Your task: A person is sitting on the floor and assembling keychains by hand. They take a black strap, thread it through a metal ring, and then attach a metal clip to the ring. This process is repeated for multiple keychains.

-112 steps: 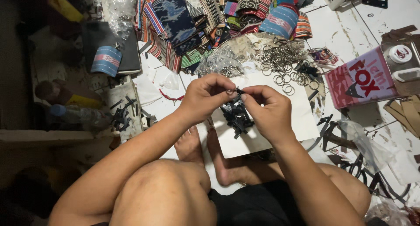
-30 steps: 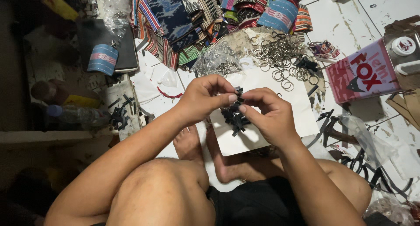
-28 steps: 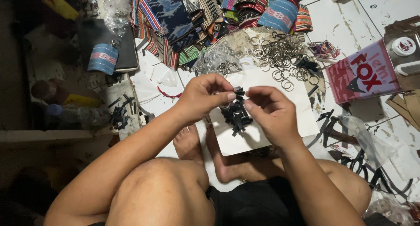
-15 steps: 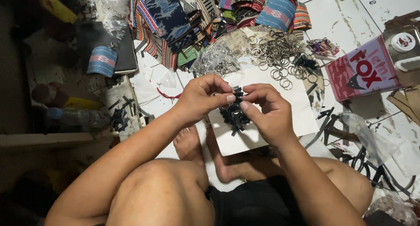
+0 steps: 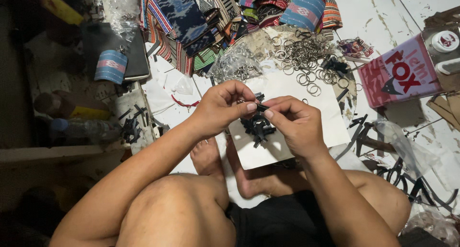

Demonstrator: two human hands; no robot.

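While we sit on the floor (image 5: 412, 17), a blue striped pouch (image 5: 110, 66) lies far to our left and a heap of woven pouches (image 5: 201, 17) ahead. Our left hand (image 5: 222, 108) and right hand (image 5: 293, 124) both pinch one small black strap piece (image 5: 261, 106) between thumb and fingertips, above a pile of black strap pieces (image 5: 257, 128) on a white sheet (image 5: 311, 103). Metal key rings (image 5: 306, 60) lie beyond, and a red box (image 5: 400, 76) sits rightmost.
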